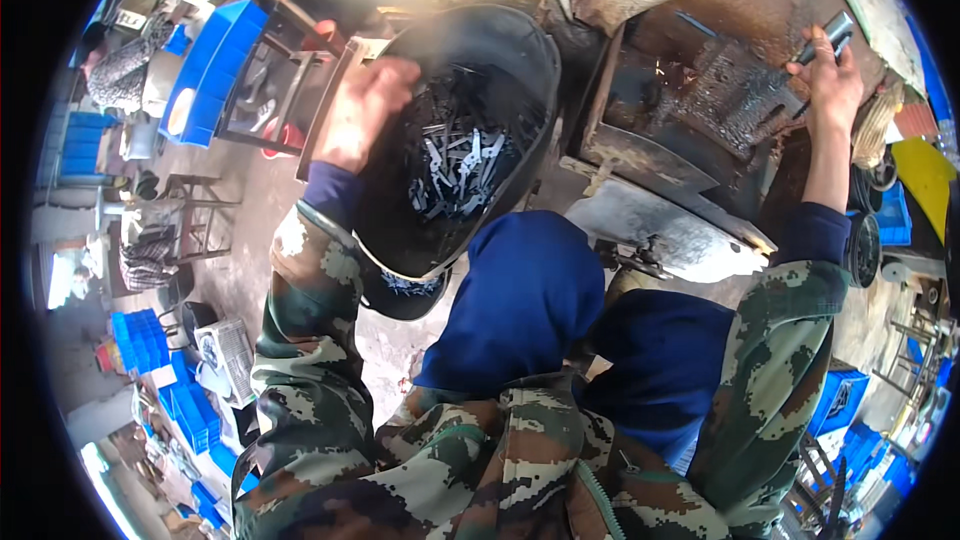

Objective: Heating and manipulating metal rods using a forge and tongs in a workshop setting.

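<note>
My left hand hangs over the left rim of a large black tub, its fingers smeared by motion. Whether it holds anything cannot be made out. Many small, flat metal strips lie loose in the tub, some shiny, some dark. At the far right, my right hand is closed around a short grey and black cylindrical piece, whose exact kind I cannot tell. It is beside a dark, oily, pitted metal block on the machine bed.
A pale metal plate juts from the machine's front, close to my knees. Below the tub sits a smaller black container with small metal bits. A blue bin rests on a stand at left; a person is beyond it.
</note>
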Demonstrator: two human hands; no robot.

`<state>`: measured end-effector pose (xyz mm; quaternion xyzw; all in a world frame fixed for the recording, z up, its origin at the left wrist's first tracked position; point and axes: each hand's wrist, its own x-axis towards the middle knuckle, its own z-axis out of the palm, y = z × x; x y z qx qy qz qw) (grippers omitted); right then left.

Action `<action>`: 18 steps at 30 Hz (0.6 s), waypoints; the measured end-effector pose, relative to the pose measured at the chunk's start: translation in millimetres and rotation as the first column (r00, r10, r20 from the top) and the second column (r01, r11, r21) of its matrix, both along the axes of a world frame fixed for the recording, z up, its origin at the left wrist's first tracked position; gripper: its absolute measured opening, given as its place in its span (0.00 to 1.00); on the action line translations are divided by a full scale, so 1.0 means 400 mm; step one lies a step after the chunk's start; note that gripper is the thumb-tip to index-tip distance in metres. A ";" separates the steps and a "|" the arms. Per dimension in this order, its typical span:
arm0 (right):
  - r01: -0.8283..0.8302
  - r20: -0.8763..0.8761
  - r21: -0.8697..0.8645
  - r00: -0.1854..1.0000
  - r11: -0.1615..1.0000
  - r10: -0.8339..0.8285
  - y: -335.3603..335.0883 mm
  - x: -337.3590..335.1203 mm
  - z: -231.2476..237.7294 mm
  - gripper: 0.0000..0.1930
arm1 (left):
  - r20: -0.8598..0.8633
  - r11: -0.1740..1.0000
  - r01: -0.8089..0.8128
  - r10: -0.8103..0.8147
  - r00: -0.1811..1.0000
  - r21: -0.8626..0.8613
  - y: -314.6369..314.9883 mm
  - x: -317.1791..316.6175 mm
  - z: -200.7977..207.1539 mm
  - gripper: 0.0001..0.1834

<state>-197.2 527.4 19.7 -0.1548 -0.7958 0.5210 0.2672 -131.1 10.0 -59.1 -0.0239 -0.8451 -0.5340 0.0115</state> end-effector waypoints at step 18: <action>-0.017 0.039 -0.009 0.999 1.000 0.018 -0.006 -0.002 0.009 0.19 | 0.040 0.698 -0.191 0.300 0.953 -0.690 0.053 0.186 -0.410 0.22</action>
